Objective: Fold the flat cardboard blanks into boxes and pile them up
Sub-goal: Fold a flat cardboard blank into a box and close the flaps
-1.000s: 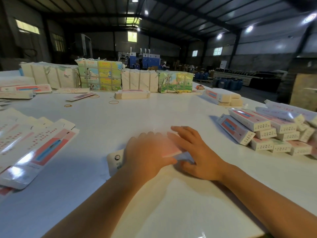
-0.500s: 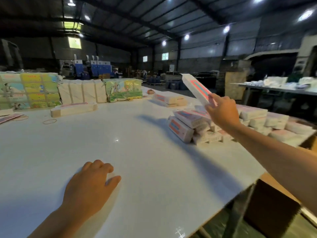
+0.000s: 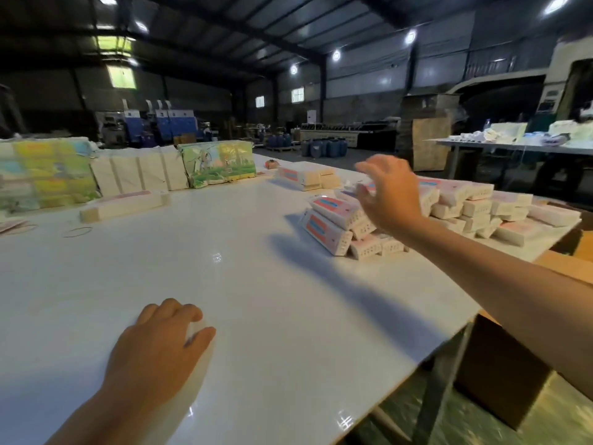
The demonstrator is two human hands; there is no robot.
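This is a factory or packing warehouse: a large dim hall under a steel-truss roof (image 3: pixel 256 24) with round ceiling lamps (image 3: pixel 336 55), blue machines (image 3: pixel 167 123) and blue drums (image 3: pixel 324 147) along the far wall, and long white worktables (image 3: pixel 224 284) loaded with a pile of folded boxes (image 3: pixel 455 210) and wrapped bundles (image 3: pixel 218 162).

The broad white worktop (image 3: pixel 244 284) looks smooth and glossy, catching lamp glints; the pink-and-white printed cardboard boxes (image 3: pixel 333 226) look matt.

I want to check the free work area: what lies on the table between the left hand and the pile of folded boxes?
In the head view, only bare white table lies between the left hand and the pile of folded boxes.
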